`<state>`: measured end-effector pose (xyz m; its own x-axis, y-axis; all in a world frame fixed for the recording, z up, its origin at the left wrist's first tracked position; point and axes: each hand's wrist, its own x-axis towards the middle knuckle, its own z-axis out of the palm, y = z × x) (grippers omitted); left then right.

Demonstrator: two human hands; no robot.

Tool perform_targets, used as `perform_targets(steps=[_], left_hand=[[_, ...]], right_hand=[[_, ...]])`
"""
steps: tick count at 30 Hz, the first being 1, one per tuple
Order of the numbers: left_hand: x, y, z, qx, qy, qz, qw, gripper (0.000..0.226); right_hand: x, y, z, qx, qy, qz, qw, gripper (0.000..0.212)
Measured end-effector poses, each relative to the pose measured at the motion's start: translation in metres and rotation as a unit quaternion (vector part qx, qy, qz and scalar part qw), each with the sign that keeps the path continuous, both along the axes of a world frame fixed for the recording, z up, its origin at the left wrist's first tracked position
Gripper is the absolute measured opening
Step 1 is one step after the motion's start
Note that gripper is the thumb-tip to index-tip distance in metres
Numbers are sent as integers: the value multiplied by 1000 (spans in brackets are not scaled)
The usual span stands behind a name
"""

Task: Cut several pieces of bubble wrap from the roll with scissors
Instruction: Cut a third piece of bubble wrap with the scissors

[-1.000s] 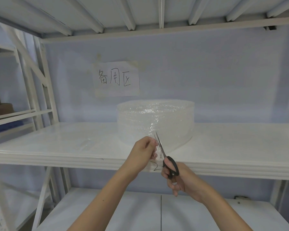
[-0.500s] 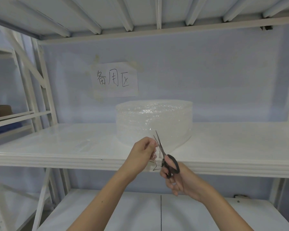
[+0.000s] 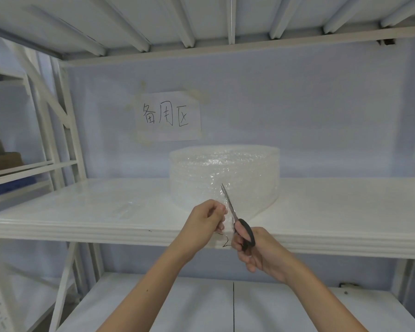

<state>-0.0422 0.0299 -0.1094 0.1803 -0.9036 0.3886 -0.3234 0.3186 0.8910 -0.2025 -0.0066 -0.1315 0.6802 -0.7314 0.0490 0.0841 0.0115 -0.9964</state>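
Pinching bubble wrap (image 3: 228,212) edge: left hand (image 3: 203,224) (fingers curled) | right hand (image 3: 259,252) gripping scissors (image 3: 237,219), blades up

Single head-worn wide-angle view, no second view to share. Camera sits at person's eye level, close to white shelf (image 3: 82,226), facing straight ahead toward back wall. Taped paper sign (image 3: 169,116) just above centre. Upper shelf underside at 12 o'clock. Both forearms enter from 6 o'clock. Edges bow from lens distortion.
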Motion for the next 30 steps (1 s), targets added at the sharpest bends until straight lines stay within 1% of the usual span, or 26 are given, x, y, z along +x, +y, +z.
perform_targets(steps=[3,5,10,14,19,26,30], left_hand=[[-3,1,-2,-2,-6,-14,1000,22],[-5,2,-3,-4,-5,-26,1000,22],[-6,4,-1,-10,-8,-34,999,23],[-2,5,-3,-6,-14,-21,1000,22],[-3,5,-6,10,-26,-25,999,22],[-2,6,-6,13,-30,-26,999,23],[-2,8,-6,12,-56,-35,998,22]], right_hand=[[-1,0,3,35,-6,18,999,45],[-1,-1,5,39,-11,27,999,46],[0,-1,12,-10,8,0,1000,50],[-1,1,17,-42,22,-18,999,47],[2,-1,19,-22,10,-13,1000,48],[3,-4,23,-71,43,-37,996,46],[5,-6,26,-41,24,-32,998,45]])
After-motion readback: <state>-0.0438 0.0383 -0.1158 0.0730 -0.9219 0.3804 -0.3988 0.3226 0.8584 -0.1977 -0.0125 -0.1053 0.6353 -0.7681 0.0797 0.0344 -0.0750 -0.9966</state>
